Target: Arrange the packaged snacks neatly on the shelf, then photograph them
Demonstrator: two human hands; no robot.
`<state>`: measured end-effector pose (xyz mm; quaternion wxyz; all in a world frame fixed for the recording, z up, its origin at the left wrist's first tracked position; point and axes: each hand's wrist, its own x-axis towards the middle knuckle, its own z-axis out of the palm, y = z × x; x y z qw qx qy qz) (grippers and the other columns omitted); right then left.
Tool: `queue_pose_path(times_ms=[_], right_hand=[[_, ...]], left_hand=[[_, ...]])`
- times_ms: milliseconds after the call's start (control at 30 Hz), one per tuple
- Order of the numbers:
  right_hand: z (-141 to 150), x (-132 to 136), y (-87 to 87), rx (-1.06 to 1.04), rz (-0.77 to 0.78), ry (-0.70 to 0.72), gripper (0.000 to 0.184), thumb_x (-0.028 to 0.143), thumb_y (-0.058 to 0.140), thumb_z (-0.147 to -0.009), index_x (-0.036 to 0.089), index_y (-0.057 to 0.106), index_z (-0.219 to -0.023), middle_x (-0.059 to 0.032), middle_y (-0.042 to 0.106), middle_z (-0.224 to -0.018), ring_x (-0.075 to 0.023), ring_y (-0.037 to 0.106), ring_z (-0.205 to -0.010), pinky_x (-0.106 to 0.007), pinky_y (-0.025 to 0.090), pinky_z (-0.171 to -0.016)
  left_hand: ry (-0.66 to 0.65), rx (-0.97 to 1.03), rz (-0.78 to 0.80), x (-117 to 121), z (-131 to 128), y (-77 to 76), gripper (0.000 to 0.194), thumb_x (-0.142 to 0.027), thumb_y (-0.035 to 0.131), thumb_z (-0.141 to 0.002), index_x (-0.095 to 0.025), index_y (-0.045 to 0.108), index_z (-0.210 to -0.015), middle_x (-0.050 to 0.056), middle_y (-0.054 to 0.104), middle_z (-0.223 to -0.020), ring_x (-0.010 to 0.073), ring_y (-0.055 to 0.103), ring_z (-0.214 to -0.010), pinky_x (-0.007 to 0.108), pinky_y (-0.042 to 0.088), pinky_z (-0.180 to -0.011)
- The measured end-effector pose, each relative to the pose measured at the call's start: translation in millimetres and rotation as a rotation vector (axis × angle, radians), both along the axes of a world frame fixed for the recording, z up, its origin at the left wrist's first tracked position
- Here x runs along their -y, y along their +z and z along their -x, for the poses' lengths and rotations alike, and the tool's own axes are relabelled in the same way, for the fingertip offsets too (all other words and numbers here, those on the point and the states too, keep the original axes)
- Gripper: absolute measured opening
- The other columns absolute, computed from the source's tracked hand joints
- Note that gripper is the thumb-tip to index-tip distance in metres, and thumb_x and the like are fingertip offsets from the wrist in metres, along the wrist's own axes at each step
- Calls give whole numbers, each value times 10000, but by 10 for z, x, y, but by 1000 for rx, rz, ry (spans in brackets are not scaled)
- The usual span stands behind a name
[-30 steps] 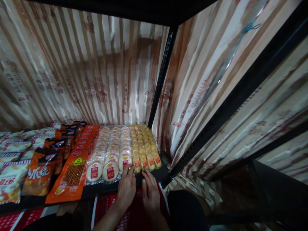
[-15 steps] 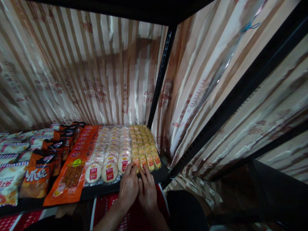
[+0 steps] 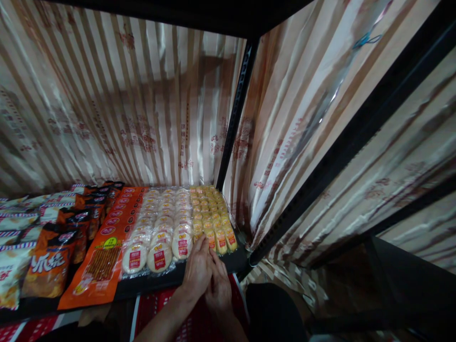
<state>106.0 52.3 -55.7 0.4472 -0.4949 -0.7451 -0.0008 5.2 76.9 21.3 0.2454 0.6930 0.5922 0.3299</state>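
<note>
My left hand (image 3: 198,266) reaches to the front edge of the yellow wrapped snack packs (image 3: 221,240), its fingers stretched out and the tips touching the leftmost front pack. Close against it is my right hand (image 3: 218,285), fingers extended and partly covered by the left. What lies under the fingertips is hidden. Left of the yellow packs stand rows of round white rice crackers (image 3: 159,257) in clear wrap with red labels. Beside those, an orange snack bag (image 3: 95,275) shows brown sticks on its front.
Orange-and-black snack bags (image 3: 47,266) and white snack bags (image 3: 9,273) fill the shelf's left. A black post (image 3: 237,114) stands behind the yellow packs, with striped sheeting (image 3: 153,95) around. Below the black shelf (image 3: 137,285) is a red basket (image 3: 153,306).
My left hand has shifted slightly right, closer against the right hand, and now overlaps it. The view has moved a little, with the shelf goods slightly further left.
</note>
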Motion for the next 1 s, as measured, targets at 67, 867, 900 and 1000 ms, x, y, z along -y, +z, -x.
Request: queue_pose_path(times_ms=[67,867,900,1000], right_hand=[[0,-1,-20,-8,-5,10,441,237,406,-856,149,488,-1281,-161,567,-1262,-261,519,-1191,-434,486,-908],[-57,54,69,-144,-29,10,341,215,424,-882,191,567,-1191,-114,623,-1189,-215,568,-1132,-381,511,-894],[-61,56,69,-138,-28,11,342,219,423,-884,188,565,-1193,-117,622,-1189,-218,568,-1133,-388,511,-895],[-64,67,83,-124,-24,21,347,229,415,-892,181,555,-1206,-120,616,-1199,-217,562,-1140,-392,510,-900]], left_hand=[[15,-14,23,-11,-13,-5,508,-203,318,-842,-62,472,-1304,139,429,-1410,213,353,-1327,379,257,-1131],[-35,23,23,98,4,8,475,-136,345,-801,-64,535,-1230,171,537,-1274,214,502,-1195,358,360,-1063],[-33,21,34,94,2,-3,477,-134,346,-800,-58,532,-1233,173,530,-1286,214,496,-1205,354,360,-1064],[-36,-4,30,104,3,-30,483,-114,329,-801,-75,536,-1236,157,515,-1314,202,467,-1239,344,342,-1078]])
